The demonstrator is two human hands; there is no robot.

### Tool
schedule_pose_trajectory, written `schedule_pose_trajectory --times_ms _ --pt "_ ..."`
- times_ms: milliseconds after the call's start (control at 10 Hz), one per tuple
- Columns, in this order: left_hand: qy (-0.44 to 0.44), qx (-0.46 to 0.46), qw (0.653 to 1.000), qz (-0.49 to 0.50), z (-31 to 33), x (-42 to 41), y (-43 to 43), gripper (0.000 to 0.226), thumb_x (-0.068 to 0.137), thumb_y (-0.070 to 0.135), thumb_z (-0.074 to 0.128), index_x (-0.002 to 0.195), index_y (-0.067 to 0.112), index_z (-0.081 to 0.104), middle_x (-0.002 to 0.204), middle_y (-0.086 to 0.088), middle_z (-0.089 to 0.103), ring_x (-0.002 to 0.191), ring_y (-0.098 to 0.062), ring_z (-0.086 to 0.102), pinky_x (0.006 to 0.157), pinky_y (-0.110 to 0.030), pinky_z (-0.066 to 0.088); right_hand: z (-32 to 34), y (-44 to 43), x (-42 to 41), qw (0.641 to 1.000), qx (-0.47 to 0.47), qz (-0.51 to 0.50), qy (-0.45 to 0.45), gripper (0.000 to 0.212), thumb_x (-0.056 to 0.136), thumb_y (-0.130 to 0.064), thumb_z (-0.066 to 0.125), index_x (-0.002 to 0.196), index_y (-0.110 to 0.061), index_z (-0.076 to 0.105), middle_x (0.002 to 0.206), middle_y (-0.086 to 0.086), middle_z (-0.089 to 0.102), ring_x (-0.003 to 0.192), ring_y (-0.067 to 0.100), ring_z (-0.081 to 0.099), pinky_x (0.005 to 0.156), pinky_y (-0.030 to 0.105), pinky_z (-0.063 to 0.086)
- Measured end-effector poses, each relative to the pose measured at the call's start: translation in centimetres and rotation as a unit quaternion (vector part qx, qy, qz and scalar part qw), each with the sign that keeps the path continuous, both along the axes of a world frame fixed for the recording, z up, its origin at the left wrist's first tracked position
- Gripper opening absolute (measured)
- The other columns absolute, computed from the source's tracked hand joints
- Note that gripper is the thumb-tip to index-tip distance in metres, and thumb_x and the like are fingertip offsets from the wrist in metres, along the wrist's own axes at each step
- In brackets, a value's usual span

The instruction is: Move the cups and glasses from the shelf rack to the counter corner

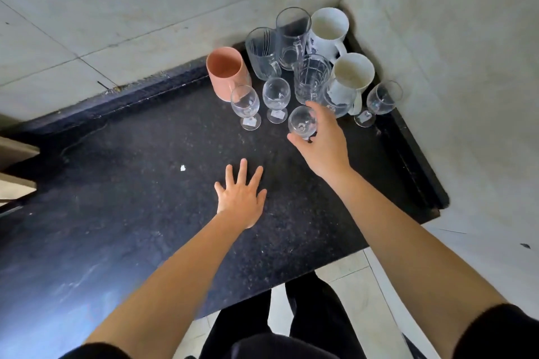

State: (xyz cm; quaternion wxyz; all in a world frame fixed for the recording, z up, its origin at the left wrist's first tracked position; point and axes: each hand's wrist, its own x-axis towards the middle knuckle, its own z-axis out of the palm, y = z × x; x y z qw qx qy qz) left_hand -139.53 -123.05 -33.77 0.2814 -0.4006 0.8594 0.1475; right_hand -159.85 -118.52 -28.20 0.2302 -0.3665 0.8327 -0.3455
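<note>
Two bare forearms reach in from the bottom edge across the dark speckled worktop [116, 213]. Below its near edge show dark trousers [315, 315] and pale floor tiles [344, 274].

1. Left hand [240, 198]: lies palm down on the worktop, near its middle. Grip spread, fingers straight and apart, holding nothing. A small white scrap [183, 167] lies on the worktop to its left, apart from it.

2. Right hand [320, 143]: farther in and to the right. Grip pinched round the bowl of a clear stemmed glass [302, 122], with the thumb on the near left side. The glass is upright at the front of the group in the worktop corner. Its foot is hidden by the hand, so contact with the worktop cannot be told.

3. Front row: a left wine glass [245, 102] and a middle wine glass [275, 95] stand upright just left of the held one, each with a pale label on its foot. A right wine glass [383, 97] stands near the right wall.

4. Back rows, left to right: a pink cup [226, 70], a ribbed glass mug [262, 49], a tall glass mug [291, 35] and a far white mug [329, 28] deepest in the corner. A patterned glass [312, 76] and a near white mug [354, 73] stand in front of these, packed close.

5. Pale tiled walls [145, 9] close the corner on two sides.
</note>
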Motion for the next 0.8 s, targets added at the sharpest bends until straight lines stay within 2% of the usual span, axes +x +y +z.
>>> schedule_pose_trajectory --times_ms 200,400,500,700,800 --pt "-0.013 0.017 1.000 -0.010 0.0 -0.1 -0.4 0.067 0.103 0.054 0.027 0.158 0.033 -0.005 0.167 -0.006 -0.014 0.151 -0.042 -0.008 0.116 -0.064 0.019 -0.9 -1.6 0.6 1.000 0.017 0.011 0.000 0.073 0.087 -0.037 0.076 0.147 -0.022 0.040 0.149 0.001 0.049 0.135 0.019 0.049 0.104 0.042 0.052" --pt "-0.013 0.019 1.000 -0.013 -0.2 0.0 -0.6 0.068 0.102 0.056 0.025 0.158 0.034 -0.007 0.167 -0.005 -0.014 0.151 -0.042 -0.009 0.116 -0.064 0.019 -1.0 -1.8 0.4 0.997 0.059 0.028 0.036 0.079 0.090 -0.048 0.069 0.154 -0.023 0.030 0.156 0.002 0.044 0.140 0.020 0.046 0.103 0.040 0.047" --pt "-0.012 0.018 1.000 -0.015 -0.3 0.0 -0.7 0.068 0.102 0.056 0.025 0.158 0.034 -0.007 0.167 -0.005 -0.014 0.151 -0.042 -0.009 0.116 -0.064 0.019 -1.2 -2.0 0.5 0.997 0.070 0.022 0.024 0.081 0.090 -0.051 0.067 0.155 -0.024 0.027 0.157 0.001 0.044 0.140 0.020 0.047 0.104 0.041 0.048" --pt "-0.019 0.020 0.999 -0.023 -0.3 0.3 -0.8 0.069 0.102 0.057 0.025 0.157 0.034 -0.009 0.166 -0.006 -0.016 0.151 -0.042 -0.009 0.117 -0.064 0.019 -1.0 -0.6 1.6 0.995 0.104 0.001 0.010 0.092 0.089 -0.048 0.069 0.158 -0.027 0.013 0.160 0.002 0.038 0.137 0.020 0.052 0.105 0.043 0.051" --pt "-0.026 0.020 0.999 -0.031 -0.1 0.3 -0.6 0.070 0.101 0.058 0.024 0.157 0.034 -0.011 0.166 -0.006 -0.017 0.151 -0.042 -0.010 0.117 -0.064 0.019 -0.1 1.3 2.3 0.993 0.119 -0.006 0.013 0.087 0.091 -0.042 0.069 0.158 -0.026 0.016 0.155 0.002 0.045 0.133 0.018 0.055 0.103 0.042 0.052"
